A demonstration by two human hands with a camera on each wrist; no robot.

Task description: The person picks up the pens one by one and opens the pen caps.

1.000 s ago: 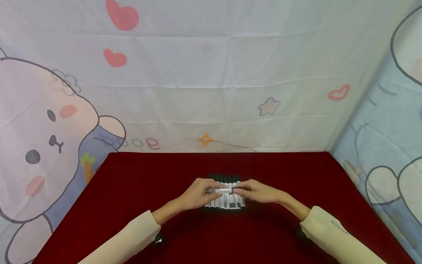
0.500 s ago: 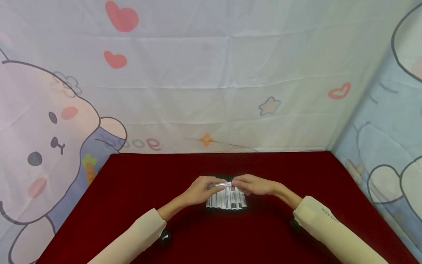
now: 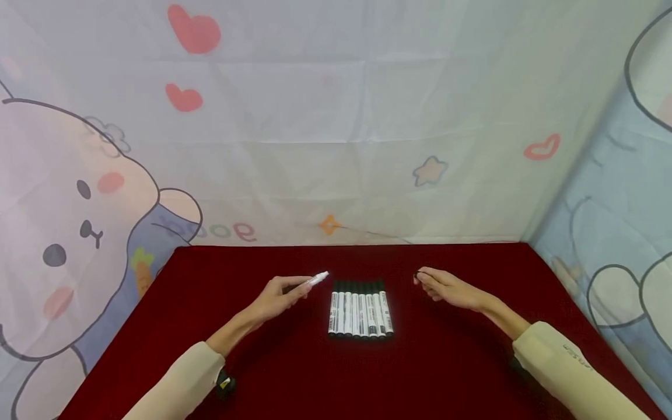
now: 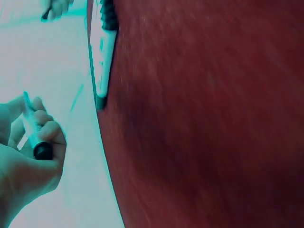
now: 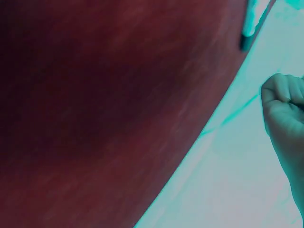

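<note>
My left hand point(image 3: 280, 298) grips an uncapped white marker point(image 3: 318, 278), its bare tip pointing up and to the right. In the left wrist view the fingers curl round the marker point(image 4: 34, 128), and its black end shows near the palm. To the right, my right hand point(image 3: 446, 287) pinches a small black marker cap point(image 3: 416, 274), mostly hidden by the fingers. Between the hands a row of white markers point(image 3: 360, 315) with black caps lies side by side on the red cloth. In the right wrist view the right hand point(image 5: 285, 104) has its fingers curled in.
A red cloth point(image 3: 252, 373) covers the table. Behind it hangs a pale printed curtain point(image 3: 294, 116) with hearts and a cartoon bear, and another printed curtain point(image 3: 619, 221) stands along the right side. Dark bands point(image 3: 226, 384) sit at the wrists.
Both hands were together over the marker row, on one marker. They have moved apart, left hand leftward with the marker, right hand rightward with the cap, and the cap has come off.
</note>
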